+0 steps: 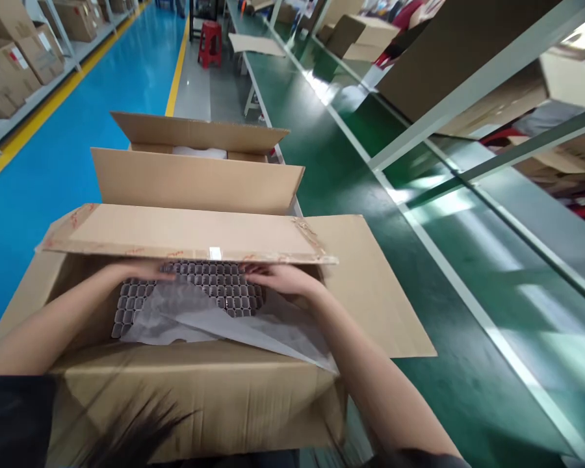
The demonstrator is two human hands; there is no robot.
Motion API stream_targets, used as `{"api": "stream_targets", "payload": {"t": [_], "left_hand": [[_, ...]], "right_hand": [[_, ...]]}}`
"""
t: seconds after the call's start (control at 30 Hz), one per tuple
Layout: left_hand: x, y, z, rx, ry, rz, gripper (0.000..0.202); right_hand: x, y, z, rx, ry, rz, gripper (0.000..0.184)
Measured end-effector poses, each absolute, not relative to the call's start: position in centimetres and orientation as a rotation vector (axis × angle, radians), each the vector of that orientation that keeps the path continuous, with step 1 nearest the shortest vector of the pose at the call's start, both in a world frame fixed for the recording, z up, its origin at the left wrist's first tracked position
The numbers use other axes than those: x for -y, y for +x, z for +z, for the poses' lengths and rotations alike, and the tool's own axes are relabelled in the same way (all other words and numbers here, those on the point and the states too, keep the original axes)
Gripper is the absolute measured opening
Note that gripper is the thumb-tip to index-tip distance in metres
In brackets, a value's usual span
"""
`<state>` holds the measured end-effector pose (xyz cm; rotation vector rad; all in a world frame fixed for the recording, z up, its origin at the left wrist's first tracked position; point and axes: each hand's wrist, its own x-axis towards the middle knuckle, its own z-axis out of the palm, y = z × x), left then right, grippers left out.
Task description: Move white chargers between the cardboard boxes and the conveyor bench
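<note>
An open cardboard box stands right in front of me on the green bench. Inside lies a tray of several small dark round cells, partly covered by a sheet of thin clear plastic. My left hand reaches into the box at the tray's far left, under the raised far flap. My right hand rests at the tray's far right, fingers stretched flat over the cells. The left fingertips lie flat against the tray's edge.
Two more open cardboard boxes stand behind the near one. A green conveyor bench runs away to the right under metal shelf rails. Blue floor, a yellow line, shelves of boxes are on the left; a red stool stands far off.
</note>
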<state>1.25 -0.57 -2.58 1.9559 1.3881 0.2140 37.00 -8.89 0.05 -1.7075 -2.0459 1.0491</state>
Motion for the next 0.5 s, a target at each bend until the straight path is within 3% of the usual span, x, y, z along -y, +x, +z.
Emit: {"api": "stream_targets", "payload": {"t": [0.07, 0.2, 0.23, 0.3, 0.4, 0.5], "left_hand": [[-1.5, 2.0, 2.3, -1.253, 1.990, 0.202, 0.049], [-5.9, 2.4, 7.6, -1.639, 2.314, 0.917, 0.060], [-7.0, 2.4, 7.4, -1.779, 2.337, 0.885, 0.060], [-9.0, 2.0, 5.9, -1.938, 2.284, 0.493, 0.063], [-11.5, 1.2, 3.1, -1.899, 2.172, 0.001, 0.067], [-12.5, 0.7, 2.2, -1.883, 2.178, -0.075, 0.070]], "right_hand": [[6.9, 37.1, 3.0, 1.964, -1.568, 0.845, 0.043], [0.2, 36.1, 4.3, 1.835, -1.782, 0.116, 0.058], [-1.4, 35.7, 3.7, 1.872, -1.887, 0.074, 0.061], [-3.8, 34.9, 2.5, 1.981, -2.096, 0.150, 0.064], [-5.3, 34.6, 1.2, 2.113, -2.232, 0.315, 0.062], [-5.2, 35.1, 1.1, 2.180, -2.226, 0.347, 0.063]]}}
